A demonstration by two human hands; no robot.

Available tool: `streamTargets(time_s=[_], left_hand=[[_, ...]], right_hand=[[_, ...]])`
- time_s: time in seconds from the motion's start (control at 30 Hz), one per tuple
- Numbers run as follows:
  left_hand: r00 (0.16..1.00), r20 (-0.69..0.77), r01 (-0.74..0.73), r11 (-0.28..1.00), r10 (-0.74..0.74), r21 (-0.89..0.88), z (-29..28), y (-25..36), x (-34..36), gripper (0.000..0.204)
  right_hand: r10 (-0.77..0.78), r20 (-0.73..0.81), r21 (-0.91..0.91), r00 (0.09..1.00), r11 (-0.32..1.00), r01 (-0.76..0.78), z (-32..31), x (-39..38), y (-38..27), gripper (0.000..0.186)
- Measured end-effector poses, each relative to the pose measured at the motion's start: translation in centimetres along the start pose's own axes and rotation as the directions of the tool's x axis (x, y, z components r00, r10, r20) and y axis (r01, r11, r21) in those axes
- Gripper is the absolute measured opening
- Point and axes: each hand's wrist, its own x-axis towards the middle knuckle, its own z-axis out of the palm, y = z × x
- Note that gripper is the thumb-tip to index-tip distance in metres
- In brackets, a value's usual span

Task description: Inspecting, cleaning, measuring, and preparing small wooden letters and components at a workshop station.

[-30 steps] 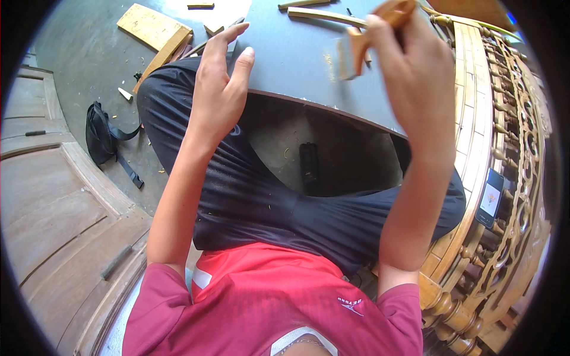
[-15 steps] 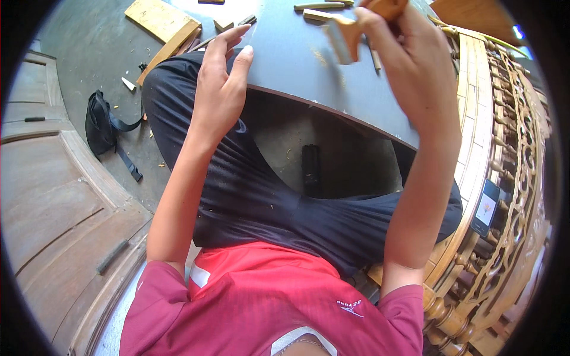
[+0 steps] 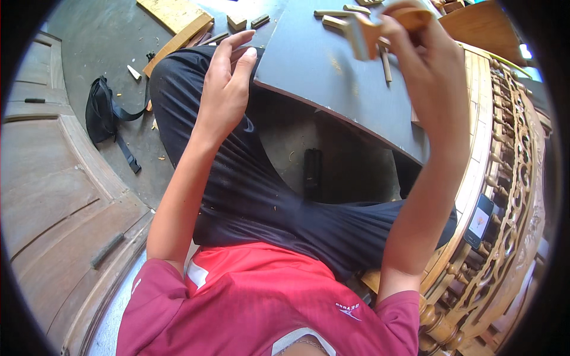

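Observation:
My right hand (image 3: 436, 83) is closed around a flat brush (image 3: 371, 40) with an orange-brown handle and a pale band; its far end is smeared by motion. It hangs over a grey tabletop (image 3: 309, 71) with a little yellowish dust (image 3: 336, 65) on it. Just right of the brush lies a thin stick (image 3: 386, 66), and beyond it are several slim wooden-handled pieces (image 3: 334, 22) whose kind I cannot make out. Beside the tabletop's left corner, above my bent knee, my left hand (image 3: 225, 89) is raised with nothing in it, fingers stretched and thumb apart.
Wooden boards (image 3: 172, 44) and small blocks (image 3: 236, 22) lie on the floor at the far left. Nearer are a black strapped bag (image 3: 100, 113) and panelled wood (image 3: 53, 190). Along the right runs carved wooden furniture (image 3: 522, 160), with a phone (image 3: 478, 221) resting on it.
My view has shifted, so the tabletop and the pieces on it sit lower and farther right. My right hand still grips the brush, now slightly farther right in the picture. My left hand stays open.

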Motion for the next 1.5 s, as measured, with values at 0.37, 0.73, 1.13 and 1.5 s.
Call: streamTargets(time_s=[0.37,0.73,1.13,1.5], left_hand=[[0.986,0.097,0.146,0.987,-0.139,-0.062,0.1,1.1,-1.5,0.044],[0.977,-0.140,0.114,0.948,-0.162,-0.297,0.5,1.7,-1.6,0.041],[0.202,0.974,0.748,0.625,0.106,-0.223,6.6,9.0,-5.2,0.038],[-0.053,0.990,0.765,0.642,0.129,-0.043,8.9,8.8,-8.8,0.043]], right_hand=[[0.274,0.168,-0.353,0.947,0.913,-0.202,3.1,3.1,-1.7,0.031],[0.071,-0.117,0.313,0.991,0.949,-0.031,3.6,3.7,-6.5,0.019],[0.206,0.294,0.858,0.933,-0.488,-0.162,5.9,-3.9,-12.3,0.026],[0.181,0.436,0.849,0.882,-0.409,-0.335,1.9,-11.6,-8.4,0.031]])
